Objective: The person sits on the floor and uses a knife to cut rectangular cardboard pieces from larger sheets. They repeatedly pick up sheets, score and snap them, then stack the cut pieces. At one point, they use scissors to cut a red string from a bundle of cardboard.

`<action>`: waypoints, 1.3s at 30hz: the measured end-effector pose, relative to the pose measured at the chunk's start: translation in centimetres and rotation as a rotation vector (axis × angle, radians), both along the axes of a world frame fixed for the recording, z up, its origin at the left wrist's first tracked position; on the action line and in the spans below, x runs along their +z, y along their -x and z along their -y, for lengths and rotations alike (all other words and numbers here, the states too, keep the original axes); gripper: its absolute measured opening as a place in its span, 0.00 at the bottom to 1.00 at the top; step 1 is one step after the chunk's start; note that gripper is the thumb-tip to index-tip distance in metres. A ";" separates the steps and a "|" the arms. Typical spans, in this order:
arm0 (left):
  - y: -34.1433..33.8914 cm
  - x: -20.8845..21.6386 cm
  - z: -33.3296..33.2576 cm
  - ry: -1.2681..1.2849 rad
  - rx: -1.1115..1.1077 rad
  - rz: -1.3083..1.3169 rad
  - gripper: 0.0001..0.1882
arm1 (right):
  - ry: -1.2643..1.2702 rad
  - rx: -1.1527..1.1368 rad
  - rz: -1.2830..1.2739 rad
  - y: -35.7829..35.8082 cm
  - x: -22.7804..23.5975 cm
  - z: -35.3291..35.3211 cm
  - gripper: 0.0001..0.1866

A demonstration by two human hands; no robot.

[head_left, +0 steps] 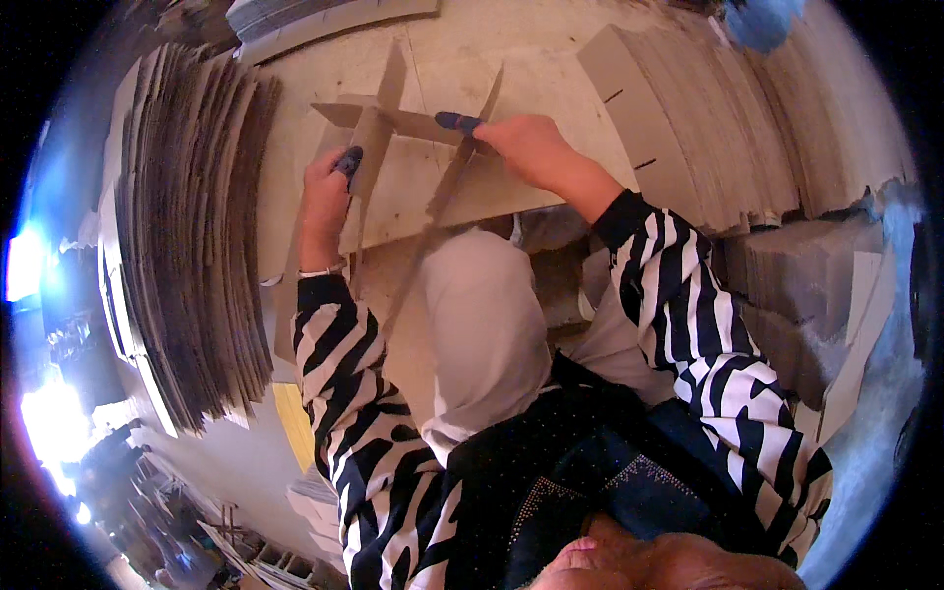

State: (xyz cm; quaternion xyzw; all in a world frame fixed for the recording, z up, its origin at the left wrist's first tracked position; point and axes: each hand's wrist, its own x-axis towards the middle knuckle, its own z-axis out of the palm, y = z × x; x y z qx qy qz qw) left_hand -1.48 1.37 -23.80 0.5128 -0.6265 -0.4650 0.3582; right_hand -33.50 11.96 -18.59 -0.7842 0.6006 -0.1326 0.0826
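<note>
Between my hands stand thin brown cardboard strips, slotted across each other. My left hand is closed round the near part of the left long strip, its thumb in a dark finger cover. My right hand pinches the cross strip where it meets the right long strip; a dark cover is on that hand too. Both long strips slant toward me, their near ends beyond the table edge. The fingers under the cardboard are partly hidden.
A pale wooden tabletop lies under the work. Tall stacks of cardboard strips flank it, one on the left and one on the right. Another cardboard pile lies at the far edge. My knee is close below the table's near edge.
</note>
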 end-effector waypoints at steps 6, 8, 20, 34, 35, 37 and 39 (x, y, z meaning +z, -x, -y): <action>-1.8 0.7 -1.4 0.487 -0.012 0.610 0.20 | 0.071 -0.173 -0.021 3.3 0.2 1.5 0.14; -1.7 -0.7 -1.3 0.641 -0.064 1.117 0.23 | 0.041 -0.253 -0.062 4.5 -0.2 1.8 0.14; -6.0 1.1 -5.5 0.359 0.179 0.280 0.22 | 0.252 -0.548 0.094 14.1 1.6 -6.3 0.36; 2.8 1.7 -10.2 0.506 0.170 0.416 0.14 | 0.492 -0.567 0.015 13.9 5.6 -12.9 0.14; 2.7 2.2 -9.9 0.530 0.179 0.517 0.12 | 0.507 -0.516 -0.013 12.2 7.0 -12.4 0.13; 3.0 3.4 -9.3 0.577 0.187 0.713 0.09 | 0.604 -0.515 -0.013 9.7 8.9 -11.3 0.09; 1.1 4.5 -9.0 0.615 0.220 0.794 0.10 | 0.721 -0.504 0.126 6.8 10.8 -9.2 0.07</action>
